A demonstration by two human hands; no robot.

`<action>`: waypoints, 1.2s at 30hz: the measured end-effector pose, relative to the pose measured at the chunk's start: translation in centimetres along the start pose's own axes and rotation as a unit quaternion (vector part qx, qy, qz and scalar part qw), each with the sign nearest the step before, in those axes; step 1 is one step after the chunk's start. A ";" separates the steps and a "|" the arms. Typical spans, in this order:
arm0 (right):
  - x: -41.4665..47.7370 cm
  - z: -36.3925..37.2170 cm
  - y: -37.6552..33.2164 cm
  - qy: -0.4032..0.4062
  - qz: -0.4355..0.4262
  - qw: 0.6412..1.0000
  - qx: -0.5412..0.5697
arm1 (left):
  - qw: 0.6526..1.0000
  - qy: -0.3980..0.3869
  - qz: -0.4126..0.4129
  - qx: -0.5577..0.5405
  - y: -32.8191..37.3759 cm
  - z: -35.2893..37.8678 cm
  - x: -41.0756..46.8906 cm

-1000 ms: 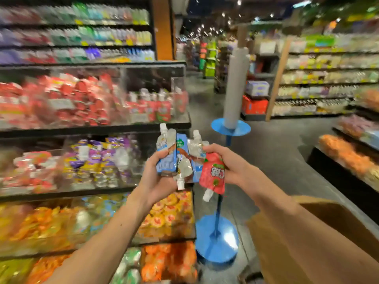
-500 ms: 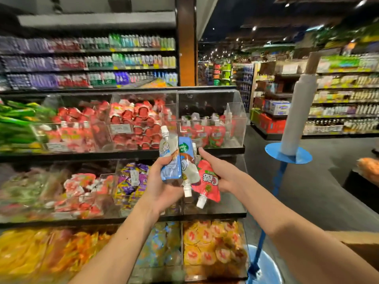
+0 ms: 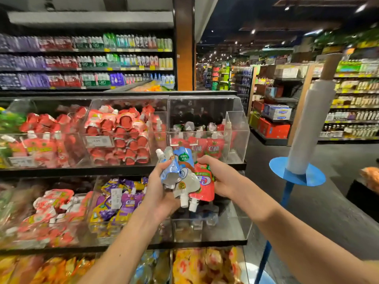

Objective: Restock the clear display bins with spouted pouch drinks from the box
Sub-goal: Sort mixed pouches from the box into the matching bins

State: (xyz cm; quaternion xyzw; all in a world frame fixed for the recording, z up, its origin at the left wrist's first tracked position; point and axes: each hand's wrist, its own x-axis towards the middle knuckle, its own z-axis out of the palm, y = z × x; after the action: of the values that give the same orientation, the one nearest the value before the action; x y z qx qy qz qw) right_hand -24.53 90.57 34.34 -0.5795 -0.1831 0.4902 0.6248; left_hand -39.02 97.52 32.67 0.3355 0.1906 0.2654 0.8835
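Plastic-bag roll (image 3: 310, 124) on blue stand (image 3: 315, 178)

place: supermarket | evidence: stocked drink shelves (image 3: 88, 60), clear display bins (image 3: 235, 128), aisles

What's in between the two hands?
In the head view, blue pouches and a red pouch sit bunched between the left hand and the right hand, which both grip them.

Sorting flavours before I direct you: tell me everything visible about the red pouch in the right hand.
The red pouch is glossy flexible film with white lettering and green print at its upper end. It hangs upside down, white spout cap pointing down. The right hand grips its upper part; its side lies against the blue pouches.
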 end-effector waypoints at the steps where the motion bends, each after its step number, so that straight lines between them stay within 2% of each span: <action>1: 0.7 -0.6 -0.9 0.008 -0.013 0.999 -0.035 | 1.000 0.002 0.001 0.006 0.2 0.7 0.9; 6: 3.7 -4.2 -6.9 0.001 -0.072 0.969 -0.238 | 1.000 0.016 0.006 0.016 1.5 4.3 5.0; 10: 4.3 -6.1 -12.5 -0.036 -0.096 0.952 -0.289 | 0.999 -0.005 0.023 0.033 2.5 5.9 7.5; 14: 3.6 -6.3 -17.7 -0.024 -0.185 0.919 -0.347 | 0.999 0.002 0.044 0.029 4.1 6.3 8.9; 17: 4.3 -6.0 -20.0 0.022 -0.262 0.878 -0.399 | 0.998 0.011 0.046 0.051 5.5 6.4 9.8; 19: 5.3 -5.9 -20.8 0.055 -0.313 0.835 -0.450 | 0.997 -0.001 0.047 0.054 6.3 6.5 10.2; 21: 6.8 -5.7 -20.9 0.094 -0.341 0.757 -0.550 | 0.997 -0.014 0.043 0.058 7.1 6.5 10.6; 23: 8.7 -5.5 -20.5 0.139 -0.345 0.679 -0.633 | 0.996 -0.028 0.037 0.073 7.7 6.7 10.8; 27: 12.8 -5.3 -19.3 0.202 -0.307 0.560 -0.743 | 0.993 -0.051 0.037 0.105 8.6 7.1 10.9; 33: 15.1 -3.3 -19.3 0.236 -0.255 0.414 -0.841 | 0.990 -0.053 0.033 0.124 9.1 6.9 11.6; 36: 16.7 -3.4 -18.9 0.235 -0.195 0.390 -0.869 | 0.990 -0.045 0.038 0.128 9.3 6.8 12.2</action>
State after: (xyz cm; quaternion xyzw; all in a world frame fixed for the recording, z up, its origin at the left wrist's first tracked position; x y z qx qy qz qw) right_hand -6.68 105.34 44.82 -0.8482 -0.4635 -0.2256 -0.1218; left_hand -29.04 107.34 41.94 0.4641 0.1702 0.2564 0.8306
